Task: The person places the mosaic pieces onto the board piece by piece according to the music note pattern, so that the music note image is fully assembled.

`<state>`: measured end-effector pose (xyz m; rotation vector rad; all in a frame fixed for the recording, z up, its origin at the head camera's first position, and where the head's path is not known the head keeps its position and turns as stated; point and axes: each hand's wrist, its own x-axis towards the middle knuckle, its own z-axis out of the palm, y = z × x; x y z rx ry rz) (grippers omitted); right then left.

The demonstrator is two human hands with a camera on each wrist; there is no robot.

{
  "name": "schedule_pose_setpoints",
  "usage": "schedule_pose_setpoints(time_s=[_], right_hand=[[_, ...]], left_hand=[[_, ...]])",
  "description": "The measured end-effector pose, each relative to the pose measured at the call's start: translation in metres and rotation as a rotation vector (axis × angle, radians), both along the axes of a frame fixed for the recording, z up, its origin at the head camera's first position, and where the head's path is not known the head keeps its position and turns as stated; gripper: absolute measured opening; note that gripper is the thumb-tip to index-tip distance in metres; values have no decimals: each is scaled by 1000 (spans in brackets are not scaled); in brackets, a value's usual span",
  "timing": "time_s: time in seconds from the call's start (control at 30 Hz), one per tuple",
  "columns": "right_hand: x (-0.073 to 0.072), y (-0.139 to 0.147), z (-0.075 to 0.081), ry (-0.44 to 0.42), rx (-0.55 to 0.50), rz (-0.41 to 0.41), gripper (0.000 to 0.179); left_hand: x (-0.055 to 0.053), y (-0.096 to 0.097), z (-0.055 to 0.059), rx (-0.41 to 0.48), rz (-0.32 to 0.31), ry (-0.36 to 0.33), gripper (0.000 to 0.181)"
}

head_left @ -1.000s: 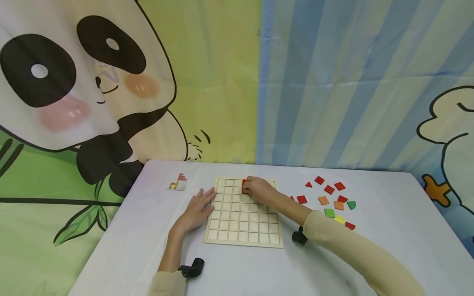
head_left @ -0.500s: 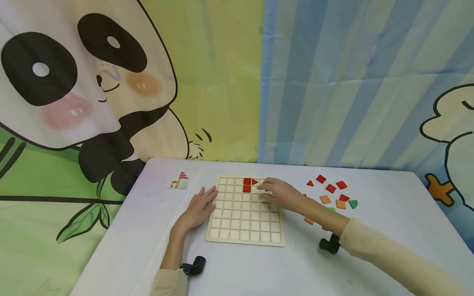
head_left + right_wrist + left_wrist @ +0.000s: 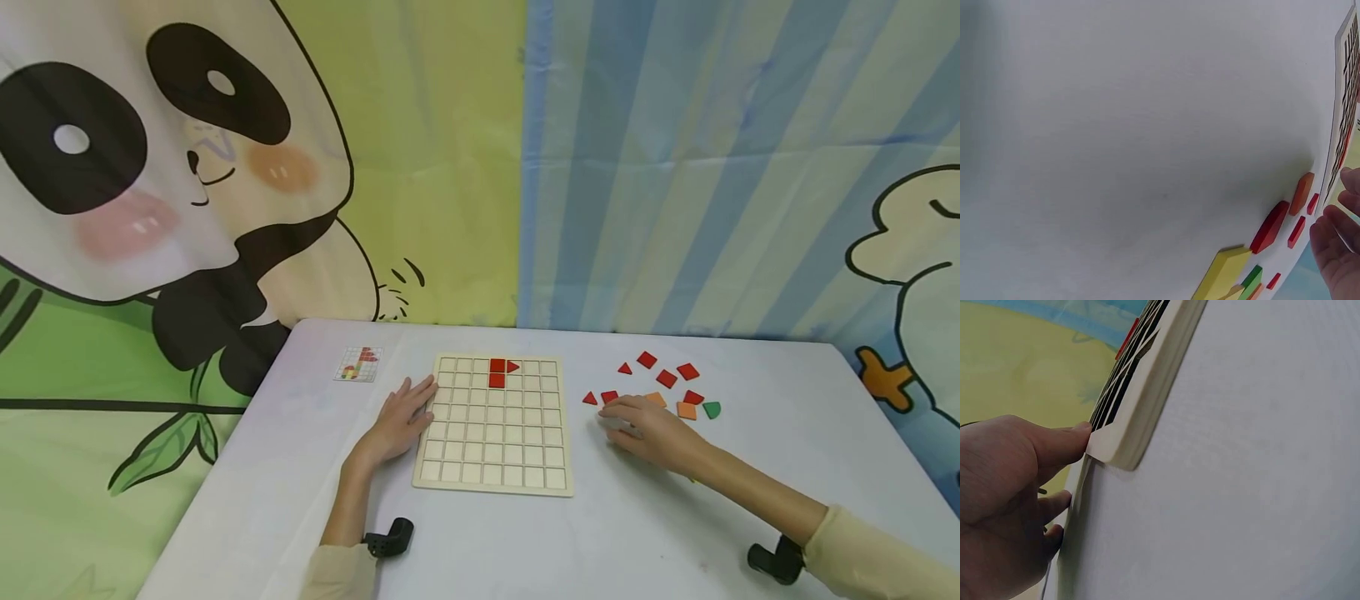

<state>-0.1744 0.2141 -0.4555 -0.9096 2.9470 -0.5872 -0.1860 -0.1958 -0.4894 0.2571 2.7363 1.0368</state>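
My left hand rests at the left edge of a pale wooden grid board, fingers extended, the fingertips touching its rim. In the left wrist view, the thumb lies against the board's corner. Two red square tiles sit one above the other near the top of the grid, with a red triangle tile right of the upper one. My right hand hovers over loose tiles right of the board, its fingers loosely bent and apart. Nothing shows between them. A red square tile lies by its fingertips.
Several loose tiles lie on the right: a red triangle, an orange square, a green piece. The right wrist view adds a yellow tile. A small pattern card lies left of the board on the white table.
My right hand has left the top of the board and moved right to the loose tiles, uncovering the red squares and triangle in the grid. My left hand stays at the board's edge.
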Motion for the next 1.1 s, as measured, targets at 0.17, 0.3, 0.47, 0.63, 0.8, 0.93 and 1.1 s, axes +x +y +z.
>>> schedule_pose_setpoints(time_s=[0.17,0.3,0.47,0.63,0.8,0.93,1.1], right_hand=[[2,9,-3,4,19,-11,36],[1,13,-4,3,37,-11,38],[-1,14,-4,29,54,0,40],[-6,12,-4,29,56,-12,43],[-10,13,-5,65,37,13,43],[-16,12,1,18,46,3,47],[-30,11,16,-61,34,-60,61]], left_hand=[[0,0,-2,-6,-7,9,54],[0,0,-2,-3,-10,8,54],[0,1,-2,-6,-2,7,54],[0,0,-3,-10,2,12,53],[0,0,-3,-3,4,10,54],[0,0,-2,-6,7,12,54],[1,-1,-2,-11,5,13,54]])
